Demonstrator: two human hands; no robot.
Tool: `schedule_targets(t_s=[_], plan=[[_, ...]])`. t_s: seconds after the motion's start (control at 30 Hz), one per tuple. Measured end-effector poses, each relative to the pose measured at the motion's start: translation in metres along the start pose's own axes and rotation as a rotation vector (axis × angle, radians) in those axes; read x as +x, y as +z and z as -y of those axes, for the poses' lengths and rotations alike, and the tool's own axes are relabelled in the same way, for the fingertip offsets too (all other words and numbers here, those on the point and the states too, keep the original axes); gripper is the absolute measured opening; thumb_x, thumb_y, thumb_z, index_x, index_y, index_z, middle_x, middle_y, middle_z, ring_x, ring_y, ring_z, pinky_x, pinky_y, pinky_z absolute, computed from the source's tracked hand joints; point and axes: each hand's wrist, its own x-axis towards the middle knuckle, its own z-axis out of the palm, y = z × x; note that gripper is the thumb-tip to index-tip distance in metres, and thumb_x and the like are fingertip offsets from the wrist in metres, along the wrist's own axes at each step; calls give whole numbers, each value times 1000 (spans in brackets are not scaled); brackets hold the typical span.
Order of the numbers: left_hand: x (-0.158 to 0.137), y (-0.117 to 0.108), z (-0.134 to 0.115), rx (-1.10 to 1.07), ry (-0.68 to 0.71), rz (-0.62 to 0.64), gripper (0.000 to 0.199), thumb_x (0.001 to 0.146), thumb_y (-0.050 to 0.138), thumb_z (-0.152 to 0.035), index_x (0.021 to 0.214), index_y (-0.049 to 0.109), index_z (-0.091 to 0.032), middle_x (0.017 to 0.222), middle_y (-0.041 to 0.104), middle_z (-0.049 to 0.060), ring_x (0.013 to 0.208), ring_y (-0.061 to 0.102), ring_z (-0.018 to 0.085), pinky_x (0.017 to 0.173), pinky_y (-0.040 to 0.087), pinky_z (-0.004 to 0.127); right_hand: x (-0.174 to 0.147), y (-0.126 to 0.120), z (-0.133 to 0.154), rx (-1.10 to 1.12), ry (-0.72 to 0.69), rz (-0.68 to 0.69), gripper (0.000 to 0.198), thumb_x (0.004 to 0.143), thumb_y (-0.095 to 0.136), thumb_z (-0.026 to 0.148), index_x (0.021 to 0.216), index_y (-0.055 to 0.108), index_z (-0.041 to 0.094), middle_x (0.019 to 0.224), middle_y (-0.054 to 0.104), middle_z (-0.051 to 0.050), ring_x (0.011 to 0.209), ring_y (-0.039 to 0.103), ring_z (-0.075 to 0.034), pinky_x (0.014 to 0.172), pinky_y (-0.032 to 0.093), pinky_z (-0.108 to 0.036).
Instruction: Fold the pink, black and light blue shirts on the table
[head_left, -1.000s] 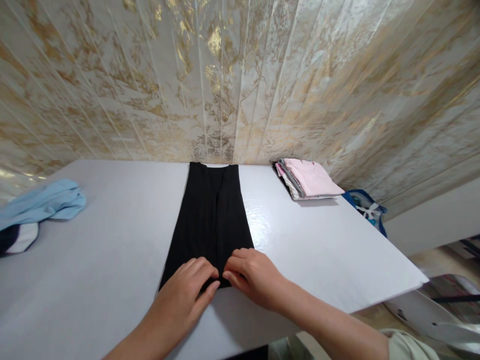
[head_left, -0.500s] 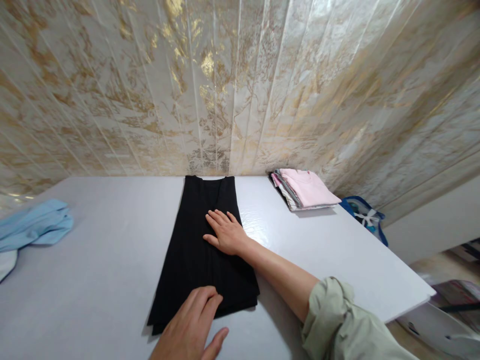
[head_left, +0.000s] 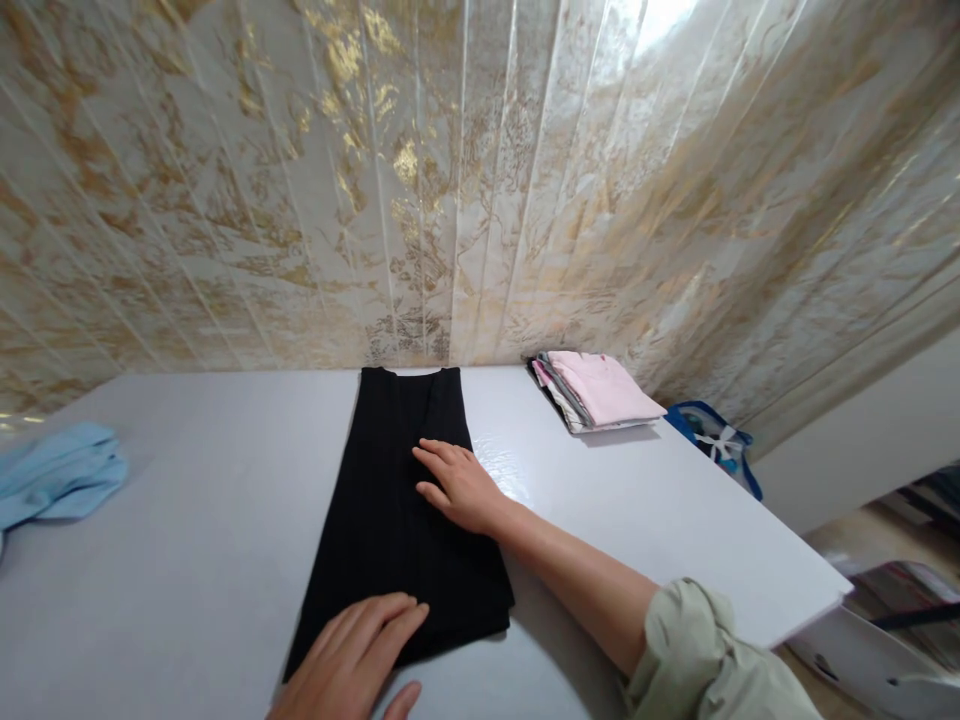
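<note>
Head view: both hands still spread flat on black garment [head_left: 397, 520]; right hand [head_left: 457, 485] slid nearer.

One cam only, head-worn, at the table's [head_left: 187, 520] near edge. Looks fwd and down across the top to the far edge and wall [head_left: 480, 180]. Close in; right corner in frame, no 2nd view.

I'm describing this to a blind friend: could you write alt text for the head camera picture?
Two bare hands press flat on a folded black garment on a white table: the left hand at its near edge, the right hand on its middle. A pile of folded clothes lies by the wall, a blue cloth at far left.
</note>
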Motion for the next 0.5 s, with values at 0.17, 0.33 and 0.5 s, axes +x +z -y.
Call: schedule_targets(t_s=[0.17, 0.33, 0.5], plan=[[-19, -28, 42, -34, -394, -38, 28, 88, 51, -43, 110, 63, -32, 103, 72, 0, 92, 71, 18, 79, 58, 26, -66, -32, -9, 71, 44, -32, 47, 90, 54, 18, 137, 49, 22, 137, 52, -11, 125, 50, -23, 105, 42, -41], [-36, -29, 69, -161, -647, 45, 40, 84, 49, -50, 112, 64, -25, 95, 72, 4, 80, 70, 18, 75, 57, 27, -126, -47, -5, 127, 127, 61, 53, 88, 47, 8, 137, 48, 28, 131, 53, -9, 114, 56, -22, 97, 48, -39], [-24, -25, 56, -266, -720, 114, 52, 82, 48, -55, 118, 61, -21, 81, 68, 3, 75, 67, 20, 72, 56, 29, -143, -43, 16, 237, 101, 89, 56, 88, 45, 7, 139, 46, 30, 137, 49, -8, 119, 53, -21, 100, 46, -37]])
